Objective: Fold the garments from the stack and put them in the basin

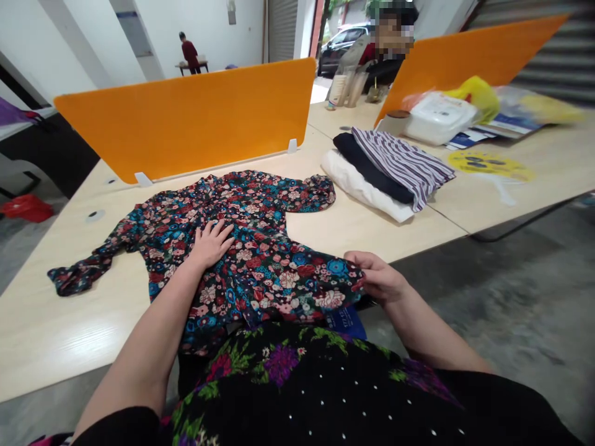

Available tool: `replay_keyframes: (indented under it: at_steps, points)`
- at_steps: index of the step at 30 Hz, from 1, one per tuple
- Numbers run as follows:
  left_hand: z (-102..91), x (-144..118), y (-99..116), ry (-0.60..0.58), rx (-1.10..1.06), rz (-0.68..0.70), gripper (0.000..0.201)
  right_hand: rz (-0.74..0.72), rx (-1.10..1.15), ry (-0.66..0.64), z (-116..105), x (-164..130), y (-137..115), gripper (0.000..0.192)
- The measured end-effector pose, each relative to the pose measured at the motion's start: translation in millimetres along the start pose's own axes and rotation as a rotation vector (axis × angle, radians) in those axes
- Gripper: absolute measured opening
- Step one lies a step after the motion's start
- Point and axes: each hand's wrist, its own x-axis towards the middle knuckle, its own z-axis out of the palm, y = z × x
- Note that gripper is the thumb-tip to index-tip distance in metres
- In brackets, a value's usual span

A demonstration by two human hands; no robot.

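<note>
A dark floral blouse (246,248) lies spread on the table, its collar toward the orange panel and both sleeves out to the sides. My left hand (211,243) rests flat on the middle of the blouse, fingers spread. At the lower right, my right hand (379,275) pinches the corner of the blouse's hem and pulls it out past the table's front edge. The lower part of the blouse hangs near my body.
Folded clothes (390,167), white, black and striped, are stacked at the right. Behind them lie a white pack (439,116) and a yellow fan (490,164). Orange dividers (195,121) stand along the table (93,328). A person (390,43) sits across; another stands far back.
</note>
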Motion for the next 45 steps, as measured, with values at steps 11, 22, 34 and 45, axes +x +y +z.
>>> replay_keyframes:
  at_steps: [11, 22, 34, 45]
  points:
    - [-4.2, -1.6, 4.7, -0.010, -0.001, -0.017, 0.056, 0.165, -0.445, -0.401, 7.3, 1.6, -16.1, 0.044]
    - [-20.0, -80.7, 11.2, 0.261, 0.078, -0.116, 0.053, -0.387, -1.127, -0.238, 102.4, 33.9, 26.0, 0.029]
    - [5.4, -133.7, -27.1, 0.156, -0.016, -0.293, 0.061, -0.362, -0.877, -0.569, 96.8, 66.6, -1.8, 0.042]
    - [4.1, -159.0, -72.9, 0.041, 0.073, -0.353, 0.057, -0.201, -1.520, -0.087, 18.8, 133.6, 26.1, 0.070]
